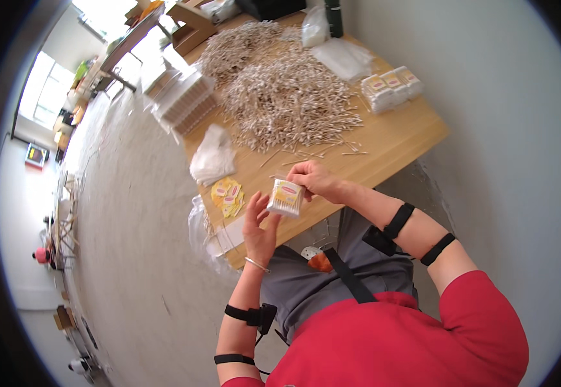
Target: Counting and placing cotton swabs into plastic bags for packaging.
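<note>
A small clear pack of cotton swabs (286, 197) with a yellow and white label is held up over the table's near edge, white tips showing along its bottom. My right hand (316, 180) pinches it at the upper right corner. At its lower left, my left hand (260, 227) has fingers and thumb curved around the corner; how firmly they press is hard to make out. Several yellow label cards (227, 196) lie left of the pack. Behind them rests a stack of thin clear bags (213, 155). Loose cotton swabs (287, 97) form a wide heap beyond my hands.
Filled swab packs (391, 89) sit at the table's right, near flat plastic bags (344, 59). Stacked packs in plastic (184, 100) stand on the left edge. A cardboard box (190, 27) is at the back. The wall (487, 129) runs along the right side.
</note>
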Demonstrator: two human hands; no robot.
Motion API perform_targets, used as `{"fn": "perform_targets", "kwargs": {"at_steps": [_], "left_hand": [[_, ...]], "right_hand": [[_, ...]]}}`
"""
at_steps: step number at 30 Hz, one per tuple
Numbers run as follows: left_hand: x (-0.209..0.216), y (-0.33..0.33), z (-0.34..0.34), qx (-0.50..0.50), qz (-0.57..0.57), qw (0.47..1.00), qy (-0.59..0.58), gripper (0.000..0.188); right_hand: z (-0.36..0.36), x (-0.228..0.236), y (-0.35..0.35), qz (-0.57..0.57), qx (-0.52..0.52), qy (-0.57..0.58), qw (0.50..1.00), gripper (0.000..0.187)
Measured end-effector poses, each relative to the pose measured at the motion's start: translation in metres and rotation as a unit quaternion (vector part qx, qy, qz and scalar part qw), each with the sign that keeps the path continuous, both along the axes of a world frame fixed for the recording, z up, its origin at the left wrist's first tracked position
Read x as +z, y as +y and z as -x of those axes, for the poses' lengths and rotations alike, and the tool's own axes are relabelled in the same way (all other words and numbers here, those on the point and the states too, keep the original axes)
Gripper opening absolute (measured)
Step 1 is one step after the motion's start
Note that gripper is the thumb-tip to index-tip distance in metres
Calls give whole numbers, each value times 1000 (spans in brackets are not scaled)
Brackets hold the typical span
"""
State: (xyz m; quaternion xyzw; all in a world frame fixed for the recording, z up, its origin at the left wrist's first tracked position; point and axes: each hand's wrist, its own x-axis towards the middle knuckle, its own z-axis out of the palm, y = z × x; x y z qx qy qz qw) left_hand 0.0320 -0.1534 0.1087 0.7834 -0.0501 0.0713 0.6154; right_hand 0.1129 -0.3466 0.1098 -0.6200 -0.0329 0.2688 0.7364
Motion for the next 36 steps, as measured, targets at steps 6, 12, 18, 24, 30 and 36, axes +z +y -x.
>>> {"fn": "perform_targets", "kwargs": {"at_steps": [6, 12, 18, 24, 30, 36], "left_hand": [[32, -11, -1, -45, -112, 984, -133, 48], [37, -16, 3, -75, -69, 992, -72, 40], [46, -31, -4, -192, -44, 979, -57, 31], [31, -24, 1, -106, -63, 992, 40, 58], [-45, 33, 1, -48, -223, 971, 74, 84], [-62, 40, 16, -86, -412, 905, 61, 94]], "right_hand": [[12, -4, 4, -37, 74, 74, 994, 17], [28, -7, 11, -78, 168, 125, 975, 17], [27, 6, -3, -68, 193, 148, 968, 13], [22, -23, -14, -58, 126, 105, 985, 14], [-9, -44, -123, -19, -359, 3, 933, 19], [-17, -58, -245, 73, -680, 1, 729, 15]]}}
